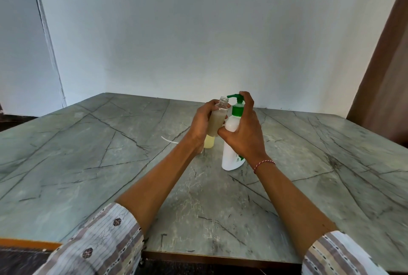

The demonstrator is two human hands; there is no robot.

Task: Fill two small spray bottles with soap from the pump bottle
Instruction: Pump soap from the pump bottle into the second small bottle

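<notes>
My left hand grips a small clear bottle with its cap off, held up with its open neck just under the green nozzle of the pump. The bottle holds cloudy beige liquid. My right hand wraps the white pump bottle, which stands on the table, with a finger on top of the green pump head. Behind my left hand a second small bottle with pale yellow liquid stands on the table, partly hidden.
The grey marble-patterned table reaches to the white wall. A thin white tube lies on it left of the bottles. A brown door or curtain edge is at the right.
</notes>
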